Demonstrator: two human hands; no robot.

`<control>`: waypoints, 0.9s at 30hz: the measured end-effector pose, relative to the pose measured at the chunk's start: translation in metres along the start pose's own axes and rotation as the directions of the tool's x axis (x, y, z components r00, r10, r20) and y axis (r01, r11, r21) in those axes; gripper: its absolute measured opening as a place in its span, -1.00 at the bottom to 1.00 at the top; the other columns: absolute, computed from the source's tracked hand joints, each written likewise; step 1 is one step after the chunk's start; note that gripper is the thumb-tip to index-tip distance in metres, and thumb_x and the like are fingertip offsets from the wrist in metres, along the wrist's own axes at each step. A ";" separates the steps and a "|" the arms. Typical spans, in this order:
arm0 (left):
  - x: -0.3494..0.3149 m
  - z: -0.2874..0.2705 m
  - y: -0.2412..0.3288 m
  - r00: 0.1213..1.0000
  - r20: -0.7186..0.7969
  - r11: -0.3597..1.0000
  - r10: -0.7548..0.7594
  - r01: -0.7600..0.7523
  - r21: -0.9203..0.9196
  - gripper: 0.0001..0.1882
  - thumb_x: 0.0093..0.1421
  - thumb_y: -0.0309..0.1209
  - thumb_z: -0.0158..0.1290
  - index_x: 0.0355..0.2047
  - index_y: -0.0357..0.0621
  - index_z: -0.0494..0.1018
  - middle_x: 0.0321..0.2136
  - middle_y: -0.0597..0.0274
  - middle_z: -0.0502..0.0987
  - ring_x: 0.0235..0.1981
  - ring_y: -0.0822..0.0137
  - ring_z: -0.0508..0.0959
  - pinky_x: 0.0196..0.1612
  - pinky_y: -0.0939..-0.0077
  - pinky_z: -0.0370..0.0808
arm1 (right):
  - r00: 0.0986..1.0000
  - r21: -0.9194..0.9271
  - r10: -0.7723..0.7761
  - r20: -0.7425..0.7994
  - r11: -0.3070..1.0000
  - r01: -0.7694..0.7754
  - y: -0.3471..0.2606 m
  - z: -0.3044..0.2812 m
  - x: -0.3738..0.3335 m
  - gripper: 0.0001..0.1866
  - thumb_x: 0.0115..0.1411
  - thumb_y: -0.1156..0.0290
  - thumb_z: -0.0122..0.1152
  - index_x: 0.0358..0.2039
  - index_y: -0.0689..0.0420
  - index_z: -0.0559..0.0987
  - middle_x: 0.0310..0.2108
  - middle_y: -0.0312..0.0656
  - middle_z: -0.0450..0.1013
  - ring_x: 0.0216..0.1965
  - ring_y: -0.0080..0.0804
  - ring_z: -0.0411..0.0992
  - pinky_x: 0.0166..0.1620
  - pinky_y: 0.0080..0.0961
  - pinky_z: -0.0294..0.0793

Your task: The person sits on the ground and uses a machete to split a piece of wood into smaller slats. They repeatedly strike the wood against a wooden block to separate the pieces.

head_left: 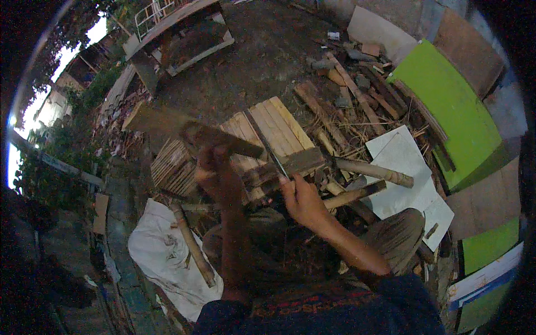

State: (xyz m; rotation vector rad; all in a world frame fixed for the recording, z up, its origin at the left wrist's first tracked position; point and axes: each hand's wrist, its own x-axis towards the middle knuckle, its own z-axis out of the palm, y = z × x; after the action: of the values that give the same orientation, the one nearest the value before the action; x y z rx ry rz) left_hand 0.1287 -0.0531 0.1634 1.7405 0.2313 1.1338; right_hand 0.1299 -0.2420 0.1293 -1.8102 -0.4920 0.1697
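My left hand (214,170) is raised, its fingers closed around a piece of wood (159,124). The wood is broad and pale at its far left end, darker toward the right, and blurred by motion. Lower and to the right, my right hand (306,202) grips the near end of a long, narrow, dark blade-like tool (260,132). That tool slants away from me across a stack of pale wooden slats (279,125). Left of the stack, partly behind my left hand, sits a bundle of thinner split pieces (172,166).
Round poles (375,170) and a white board (403,167) lie at the right, beside scrap timber (335,106). Green panels (446,111) lean farther right. A white sack (159,240) with a stick (191,243) lies at left; a wooden frame (204,56) stands beyond.
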 end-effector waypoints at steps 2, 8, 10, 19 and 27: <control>0.000 -0.002 0.011 0.999 0.000 0.996 0.039 -0.039 0.076 -0.68 0.37 -0.24 0.08 -0.28 -0.32 0.52 -0.39 0.19 0.58 -0.37 0.40 0.52 -0.27 0.46 0.48 | 1.000 0.030 -0.016 -0.002 0.999 0.016 0.005 -0.005 -0.005 -0.65 0.46 0.22 -0.01 -0.17 0.34 0.45 -0.57 0.11 0.45 -0.60 0.09 0.40 -0.46 -0.17 0.37; 0.000 -0.001 0.015 0.996 0.005 0.992 0.087 -0.087 0.086 -0.64 0.42 -0.21 0.01 -0.26 -0.33 0.52 -0.38 0.14 0.58 -0.36 0.36 0.54 -0.25 0.43 0.50 | 0.996 0.089 -0.082 -0.020 0.993 0.084 -0.045 -0.024 -0.002 -0.67 0.47 0.26 -0.04 -0.09 0.32 0.46 -0.59 0.04 0.43 -0.56 -0.19 0.46 -0.42 -0.25 0.39; -0.002 -0.007 0.006 0.996 0.026 0.987 0.087 -0.089 0.134 -0.64 0.43 -0.21 0.00 -0.25 -0.34 0.53 -0.38 0.14 0.59 -0.36 0.36 0.54 -0.24 0.43 0.50 | 0.971 0.078 -0.206 -0.124 0.973 0.216 -0.032 -0.012 -0.004 -0.67 0.46 0.27 -0.04 -0.06 0.33 0.46 -0.60 -0.01 0.43 -0.57 -0.25 0.46 -0.43 -0.25 0.38; -0.005 -0.008 0.007 0.997 -0.029 0.987 -0.079 0.074 -0.140 -0.72 0.40 -0.30 0.02 -0.26 -0.32 0.53 -0.36 0.20 0.58 -0.30 0.40 0.53 -0.18 0.47 0.50 | 0.877 -0.137 -0.444 -0.187 0.895 0.424 -0.018 -0.013 -0.002 -0.73 0.44 0.32 0.01 -0.10 0.32 0.47 -0.63 0.04 0.44 -0.64 -0.06 0.46 -0.49 -0.22 0.39; -0.010 0.006 -0.016 0.992 0.031 0.974 0.120 -0.112 -0.195 -0.81 0.37 -0.40 0.04 -0.26 -0.30 0.54 -0.38 0.27 0.57 -0.33 0.48 0.51 -0.25 0.55 0.47 | 0.999 -0.059 0.009 -0.049 0.998 -0.012 0.049 0.004 -0.011 -0.72 0.43 0.28 0.03 -0.07 0.26 0.48 -0.54 0.02 0.50 -0.47 0.11 0.53 -0.39 -0.19 0.44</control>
State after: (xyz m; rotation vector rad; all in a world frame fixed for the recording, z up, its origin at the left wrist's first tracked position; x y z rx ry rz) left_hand 0.1335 -0.0551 0.1444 1.6201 -0.0068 1.1619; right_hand 0.1303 -0.2539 0.0802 -1.8703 -0.4576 0.1189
